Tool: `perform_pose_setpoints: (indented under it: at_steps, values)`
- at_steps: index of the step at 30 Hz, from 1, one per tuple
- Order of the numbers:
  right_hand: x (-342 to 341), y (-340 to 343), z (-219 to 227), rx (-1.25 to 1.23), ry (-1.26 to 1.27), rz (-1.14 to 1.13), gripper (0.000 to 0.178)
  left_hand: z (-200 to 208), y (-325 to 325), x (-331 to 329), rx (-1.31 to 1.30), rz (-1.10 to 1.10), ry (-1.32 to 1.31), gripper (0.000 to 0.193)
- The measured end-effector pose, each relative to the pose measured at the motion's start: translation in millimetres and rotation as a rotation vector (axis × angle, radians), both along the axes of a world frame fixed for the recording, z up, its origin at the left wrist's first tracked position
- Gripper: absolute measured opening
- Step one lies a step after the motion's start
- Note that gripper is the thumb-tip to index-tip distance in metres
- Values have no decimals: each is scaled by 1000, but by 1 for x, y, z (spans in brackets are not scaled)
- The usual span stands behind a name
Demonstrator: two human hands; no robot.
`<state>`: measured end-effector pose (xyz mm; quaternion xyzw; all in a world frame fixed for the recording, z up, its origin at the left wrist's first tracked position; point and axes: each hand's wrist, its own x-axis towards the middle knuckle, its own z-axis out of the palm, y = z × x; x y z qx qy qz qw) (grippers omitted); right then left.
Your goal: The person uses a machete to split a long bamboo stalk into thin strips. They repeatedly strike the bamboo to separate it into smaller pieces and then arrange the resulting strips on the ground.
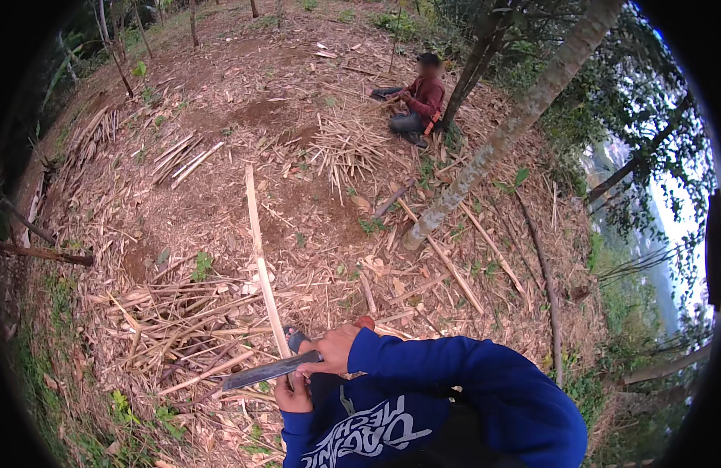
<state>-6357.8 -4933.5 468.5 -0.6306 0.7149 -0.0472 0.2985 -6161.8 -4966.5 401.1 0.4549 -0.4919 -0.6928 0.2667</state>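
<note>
My right hand [337, 347] is closed round the handle of a machete, whose reddish end shows past the fist. The broad grey blade [271, 371] points left and lies across a long, pale split strip of wood or bamboo [267, 288]. That strip runs from my lap far out over the ground, slightly bent partway along. Below the blade, my left hand [294, 396] is closed on the strip's near end. The blade hides part of its fingers and the spot where edge and strip meet.
Thin split strips [193, 331] lie heaped at my near left. Farther off is another pile of strips [348, 148], beside a seated person [423, 101] in a red top. A slanting tree trunk [516, 129] rises at right. Loose poles [446, 261] lie on the littered slope.
</note>
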Motion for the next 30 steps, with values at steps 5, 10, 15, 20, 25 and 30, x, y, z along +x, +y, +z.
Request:
perform_pose_setpoints:
  at_steps: [5, 10, 15, 20, 25, 30]
  values:
    - [-11, -107, 9, 30, -26, -4, 75, 21, -107, -16, -41, -25, -21, 18]
    - [-11, -166, 18, 80, -34, -22, 76, 9, -168, -11, -103, -43, -51, 19]
    - [-23, -206, 23, -50, -7, 45, 76, 29, -207, -15, -142, -70, -95, 21]
    - [-43, -253, 34, -165, 18, 96, 75, 36, -248, -26, -103, 19, -25, 20]
    - [-71, -309, 19, -280, 52, 114, 72, 52, -295, -58, -134, 105, -17, 19]
    - [-124, -380, 17, -326, 62, 128, 71, 52, -359, -112, -117, 171, -4, 21]
